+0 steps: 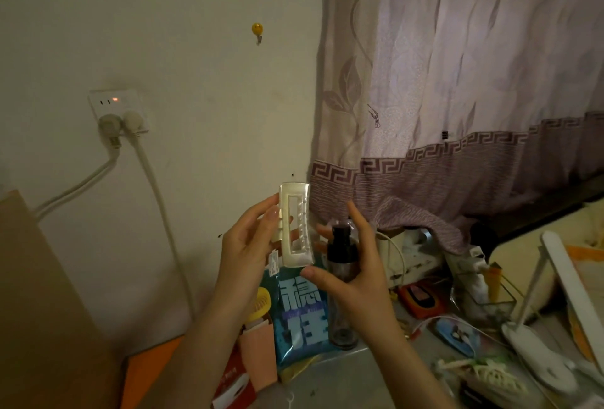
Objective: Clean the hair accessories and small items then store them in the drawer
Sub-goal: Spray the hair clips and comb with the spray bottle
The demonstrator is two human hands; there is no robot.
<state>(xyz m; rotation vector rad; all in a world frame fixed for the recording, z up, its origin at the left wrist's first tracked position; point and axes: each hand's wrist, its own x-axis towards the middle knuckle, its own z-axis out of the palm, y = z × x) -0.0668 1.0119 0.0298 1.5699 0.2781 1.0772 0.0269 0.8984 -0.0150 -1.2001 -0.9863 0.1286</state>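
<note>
The hair clip (294, 224) is a long, pale, pearly rectangular claw clip with an open slot down its middle and a row of teeth visible through the slot. A small printed tag (274, 262) hangs at its lower left corner. The clip stands upright, raised above the cluttered table (376, 372), in front of the wall.

The left hand (251, 245) grasps the clip from the left side: fingers curl behind it, and the thumb presses on its front edge. The forearm rises from the lower centre of the view.

The right hand (353, 265) grips a spray bottle (340, 278) just to the right of the clip. The bottle is clear with a black pump top. The thumb reaches across below the clip's lower end; the index finger extends upward beside the pump top.

Directly below the grip stands a blue packet (302, 317) with large white characters. Left of it is a pink box (258, 353). To the right, farther off, a white desk lamp (549, 310) stands on the table. A cream claw clip (490, 376) lies near the lamp base.

Behind the hands hangs a patterned curtain (457, 82). Far left on the wall is a socket (117, 111) with two plugs.
</note>
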